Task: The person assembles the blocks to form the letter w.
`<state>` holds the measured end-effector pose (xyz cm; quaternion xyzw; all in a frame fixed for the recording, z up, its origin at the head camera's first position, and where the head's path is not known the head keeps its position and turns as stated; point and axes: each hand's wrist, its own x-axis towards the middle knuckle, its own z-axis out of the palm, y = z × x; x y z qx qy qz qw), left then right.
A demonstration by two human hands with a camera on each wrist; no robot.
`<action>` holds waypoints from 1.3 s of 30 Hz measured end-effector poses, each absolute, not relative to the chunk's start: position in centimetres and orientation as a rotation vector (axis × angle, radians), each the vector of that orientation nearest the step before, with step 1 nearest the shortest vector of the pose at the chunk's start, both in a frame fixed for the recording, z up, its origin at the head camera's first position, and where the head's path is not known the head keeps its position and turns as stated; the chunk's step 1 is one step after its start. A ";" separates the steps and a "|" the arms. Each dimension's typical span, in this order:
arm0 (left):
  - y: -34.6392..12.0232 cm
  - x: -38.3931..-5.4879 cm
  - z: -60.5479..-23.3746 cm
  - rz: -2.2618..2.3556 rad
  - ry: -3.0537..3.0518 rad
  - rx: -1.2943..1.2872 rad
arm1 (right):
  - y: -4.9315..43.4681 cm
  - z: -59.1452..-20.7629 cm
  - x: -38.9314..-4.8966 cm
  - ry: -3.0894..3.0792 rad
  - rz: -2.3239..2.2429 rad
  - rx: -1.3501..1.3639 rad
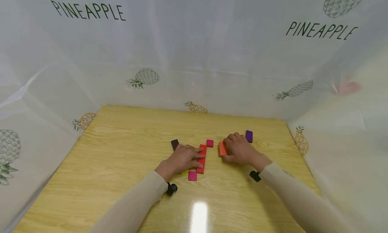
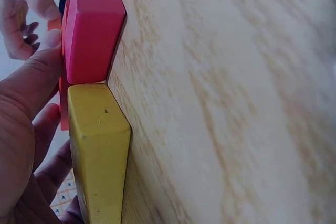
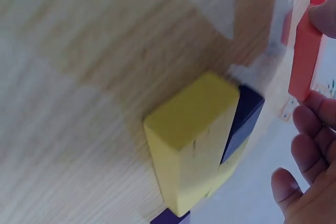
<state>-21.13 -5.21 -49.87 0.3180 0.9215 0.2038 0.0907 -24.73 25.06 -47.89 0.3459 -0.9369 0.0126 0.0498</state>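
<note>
In the head view my left hand (image 1: 183, 157) rests its extended fingers and thumb on a long red block (image 1: 201, 158) lying on the table. Beneath and beside that hand are a yellow block (image 2: 100, 156), a pink block (image 2: 97, 30) touching its end, and a dark block (image 1: 174, 144). To the right, my right hand (image 1: 240, 149) pinches an orange block (image 3: 306, 56) between thumb and fingers, a short way from the red one. A second yellow block (image 3: 194, 124) and a navy block (image 3: 244, 119) stand near the right hand, hidden by it in the head view.
Between the hands, beyond the red block's far end, sits another pink block (image 1: 209, 143). A purple block (image 1: 249, 136) lies past the right hand. Pineapple-printed sheeting (image 1: 194, 57) rises behind and along both sides of the wooden table (image 1: 127, 132).
</note>
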 end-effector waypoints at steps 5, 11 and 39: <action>-5.5 -21.4 -49.9 0.599 2.744 0.928 | 23.8 -48.2 -24.3 -2.847 0.042 1.107; -5.6 -21.5 -49.8 0.579 2.743 0.917 | 23.1 -48.7 -24.2 -2.841 0.024 1.153; -5.1 -21.4 -49.8 0.540 2.744 0.945 | 23.3 -49.2 -24.4 -2.844 -0.007 1.160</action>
